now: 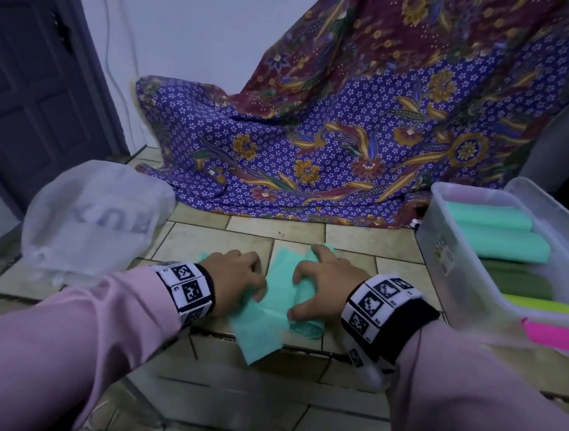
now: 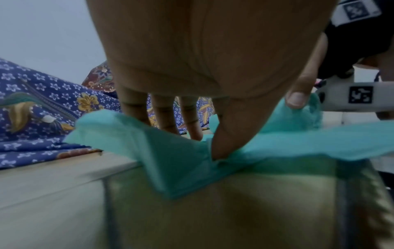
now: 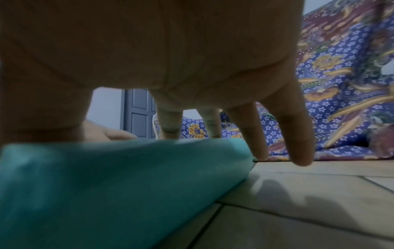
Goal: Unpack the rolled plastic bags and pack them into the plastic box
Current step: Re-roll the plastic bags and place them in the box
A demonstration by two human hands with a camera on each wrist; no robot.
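Observation:
A teal plastic bag (image 1: 266, 330) lies partly unrolled on the tiled floor, its rolled end (image 1: 304, 330) under my right hand. My left hand (image 1: 236, 276) pinches the loose sheet between thumb and fingers; the left wrist view shows the bag (image 2: 170, 160) gathered at the thumb. My right hand (image 1: 325, 280) presses down on the roll (image 3: 106, 185) with spread, straight fingers (image 3: 298, 151). The clear plastic box (image 1: 470, 276) stands at the right. It holds teal rolls (image 1: 493, 216), dark green rolls (image 1: 518, 284) and a yellow one (image 1: 536, 304).
A white translucent bag (image 1: 94, 216) sits on the floor to the left. A patterned purple cloth (image 1: 352, 135) drapes down behind the hands. A dark door (image 1: 30, 73) is at far left. Something bright pink (image 1: 554, 337) lies at the box's near end.

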